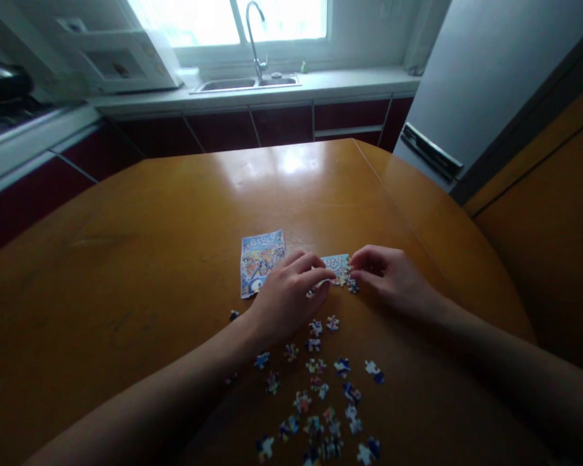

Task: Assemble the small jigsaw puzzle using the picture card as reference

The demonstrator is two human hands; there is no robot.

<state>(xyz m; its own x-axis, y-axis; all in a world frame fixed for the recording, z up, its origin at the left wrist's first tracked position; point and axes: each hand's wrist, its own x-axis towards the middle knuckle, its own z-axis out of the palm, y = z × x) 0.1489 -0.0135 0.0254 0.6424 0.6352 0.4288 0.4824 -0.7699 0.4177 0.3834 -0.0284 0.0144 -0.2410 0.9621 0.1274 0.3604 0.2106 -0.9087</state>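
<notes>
A small block of joined jigsaw pieces [339, 266] lies on the round wooden table [150, 259]. My left hand [289, 294] rests beside it on its left, fingers curled and the fingertips pressing on its left edge. My right hand [391, 278] is on its right, fingers bent and pinched against the block's lower right corner. A colourful picture card [261, 261] lies flat just left of my left hand. Several loose puzzle pieces [320, 395] are scattered on the table nearer to me, between my forearms.
Beyond the table runs a kitchen counter with a sink and tall tap [255, 61] under a bright window. A microwave [121, 61] stands at the left and a grey fridge [476, 84] at the right. A dark pot [2, 81] sits far left.
</notes>
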